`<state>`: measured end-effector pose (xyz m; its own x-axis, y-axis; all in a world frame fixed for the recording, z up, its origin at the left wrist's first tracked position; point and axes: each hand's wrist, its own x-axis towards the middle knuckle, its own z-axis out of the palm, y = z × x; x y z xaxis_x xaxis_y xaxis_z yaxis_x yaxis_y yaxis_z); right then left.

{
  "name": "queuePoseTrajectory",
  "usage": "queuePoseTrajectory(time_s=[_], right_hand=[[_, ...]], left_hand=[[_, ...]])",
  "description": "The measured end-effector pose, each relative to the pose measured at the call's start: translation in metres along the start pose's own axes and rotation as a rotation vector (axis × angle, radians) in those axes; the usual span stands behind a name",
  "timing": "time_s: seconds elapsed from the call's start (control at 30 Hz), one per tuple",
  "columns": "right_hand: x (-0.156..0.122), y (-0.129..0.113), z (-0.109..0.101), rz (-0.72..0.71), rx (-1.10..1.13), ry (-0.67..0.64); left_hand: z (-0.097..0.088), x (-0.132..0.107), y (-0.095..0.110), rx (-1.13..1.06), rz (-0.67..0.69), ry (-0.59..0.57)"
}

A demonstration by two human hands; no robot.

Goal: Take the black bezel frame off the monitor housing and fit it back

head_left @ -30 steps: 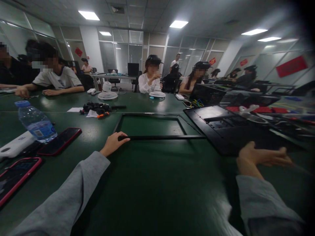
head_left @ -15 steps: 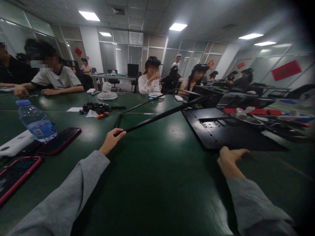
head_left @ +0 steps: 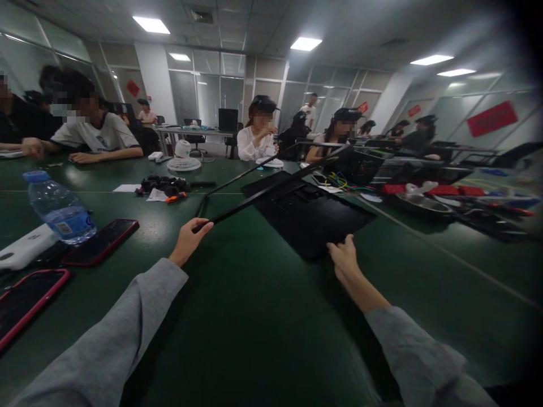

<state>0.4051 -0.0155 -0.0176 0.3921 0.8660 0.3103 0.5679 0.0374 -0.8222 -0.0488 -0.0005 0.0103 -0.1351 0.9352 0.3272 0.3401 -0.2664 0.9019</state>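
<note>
My left hand [head_left: 190, 240] is closed on the near corner of a thin black rectangular frame [head_left: 254, 198], which it holds tilted above the green table, with the far end raised. My right hand [head_left: 345, 257] grips the near edge of a flat black panel [head_left: 316, 229], thumb pointing up. The fingers under the edge are partly hidden. A recess with cut-outs shows in the panel's far part. One side of the frame passes over the panel's left part; whether they touch I cannot tell.
On the left are a water bottle [head_left: 61, 209], a white device [head_left: 29, 247] and two phones [head_left: 104, 242] [head_left: 31, 302]. Small black parts [head_left: 163, 185] lie farther back. A metal pan [head_left: 424, 206] and coloured cables [head_left: 335, 180] are at the right. Several people sit around.
My right hand has pulled the black panel left across the table, beneath the frame. My left hand keeps its hold on the frame, which has barely moved.
</note>
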Motion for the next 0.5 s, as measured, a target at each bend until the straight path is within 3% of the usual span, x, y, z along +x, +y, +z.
queuePoseTrajectory(time_s=[0.1, 0.2, 0.23, 0.33, 0.4, 0.5], right_hand=[[0.009, -0.017, -0.002, 0.235, 0.233, -0.113], [0.028, -0.027, -0.004, 0.240, 0.272, -0.237], [0.035, -0.027, -0.004, 0.209, 0.245, -0.206], [0.055, -0.022, -0.002, 0.117, 0.195, 0.050], [0.065, -0.019, -0.007, 0.137, 0.307, 0.141], [0.072, -0.020, -0.028, 0.256, 0.677, -0.021]], left_hand=[[-0.001, 0.000, 0.000, 0.014, 0.010, 0.015], [-0.002, 0.001, -0.001, 0.062, 0.057, 0.027], [-0.003, 0.001, -0.001, 0.093, 0.080, 0.029], [-0.004, -0.001, -0.001, 0.220, 0.165, 0.046], [-0.004, -0.002, 0.002, 0.310, 0.235, 0.047], [-0.002, -0.003, 0.005, 0.432, 0.328, 0.014]])
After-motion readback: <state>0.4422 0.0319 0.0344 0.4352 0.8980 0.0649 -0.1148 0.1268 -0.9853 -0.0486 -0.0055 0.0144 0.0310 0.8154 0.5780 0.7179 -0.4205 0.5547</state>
